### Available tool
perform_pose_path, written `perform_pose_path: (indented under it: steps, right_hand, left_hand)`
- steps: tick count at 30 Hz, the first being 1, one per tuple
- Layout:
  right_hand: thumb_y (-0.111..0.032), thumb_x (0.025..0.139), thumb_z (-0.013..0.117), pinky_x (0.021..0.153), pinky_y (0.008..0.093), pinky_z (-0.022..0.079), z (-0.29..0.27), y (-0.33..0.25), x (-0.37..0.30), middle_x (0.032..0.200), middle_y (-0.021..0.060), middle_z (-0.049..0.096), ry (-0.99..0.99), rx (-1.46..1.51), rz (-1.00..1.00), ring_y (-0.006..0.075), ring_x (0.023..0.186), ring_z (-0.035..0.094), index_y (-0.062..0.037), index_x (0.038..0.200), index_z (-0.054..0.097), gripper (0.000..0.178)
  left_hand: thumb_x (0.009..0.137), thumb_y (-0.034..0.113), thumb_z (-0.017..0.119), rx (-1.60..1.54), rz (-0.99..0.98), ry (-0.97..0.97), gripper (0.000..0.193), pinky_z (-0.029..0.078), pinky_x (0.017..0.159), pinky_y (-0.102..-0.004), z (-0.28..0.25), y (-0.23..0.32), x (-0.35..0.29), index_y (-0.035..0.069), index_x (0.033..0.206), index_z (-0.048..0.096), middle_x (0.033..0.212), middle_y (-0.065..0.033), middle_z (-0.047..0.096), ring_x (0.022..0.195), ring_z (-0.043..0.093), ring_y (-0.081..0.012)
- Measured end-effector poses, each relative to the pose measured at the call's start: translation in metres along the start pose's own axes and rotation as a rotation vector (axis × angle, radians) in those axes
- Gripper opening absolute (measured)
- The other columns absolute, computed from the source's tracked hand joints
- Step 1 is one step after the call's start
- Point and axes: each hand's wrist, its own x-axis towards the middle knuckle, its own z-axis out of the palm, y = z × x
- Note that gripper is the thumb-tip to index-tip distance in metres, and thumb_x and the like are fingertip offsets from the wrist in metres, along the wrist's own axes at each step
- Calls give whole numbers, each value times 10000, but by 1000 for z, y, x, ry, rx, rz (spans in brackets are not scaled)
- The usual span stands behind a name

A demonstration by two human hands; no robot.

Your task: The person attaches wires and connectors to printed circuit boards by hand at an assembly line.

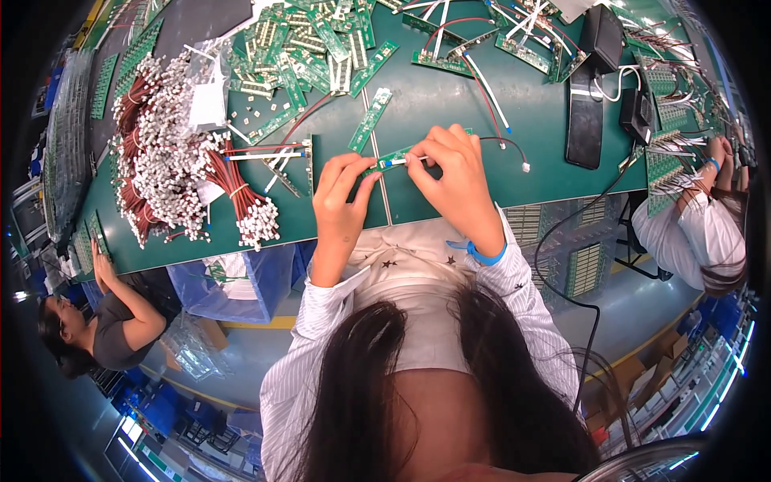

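A narrow green circuit board (pixel 391 156) lies between my hands at the table's near edge. My left hand (pixel 345 197) pinches the board's left end between thumb and fingers. Above the board, my right hand (pixel 456 181) is closed on a short white flat cable (pixel 397 163), whose blue-tipped end meets a white connector on the board. Whether the tip is seated in it I cannot tell. Past my right fingers runs a dark red wire ending in a white plug (pixel 525 167). The board's right part is mostly hidden behind my right hand.
Loose green boards (pixel 309 48) are heaped at the back. On the left lie bundled red wires with white plugs (pixel 173 153). Boards with cables (pixel 442 63), a phone (pixel 585 120) and a black box (pixel 602 38) are at back right. Co-workers sit at either side.
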Motion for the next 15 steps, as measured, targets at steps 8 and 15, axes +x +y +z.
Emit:
perform_pose_path:
  steps: [8,15]
  right_hand:
    - [-98,687,601,670,302,299,4,1,1,619,14,453,-15,8,20,170,663,442,-62,656,571,57]
    - [-109,695,604,885,356,309,6,3,-1,593,51,501,-7,-14,74,223,805,522,-45,695,595,64]
  left_hand:
    - [649,-24,661,-13,17,-7,222,455,608,-258,-1,1,2,15,861,608,830,-83,558,723,556,-183]
    - [641,-13,659,-44,13,0,214,435,629,-304,-1,1,2,15,842,593,805,-89,549,737,537,-234]
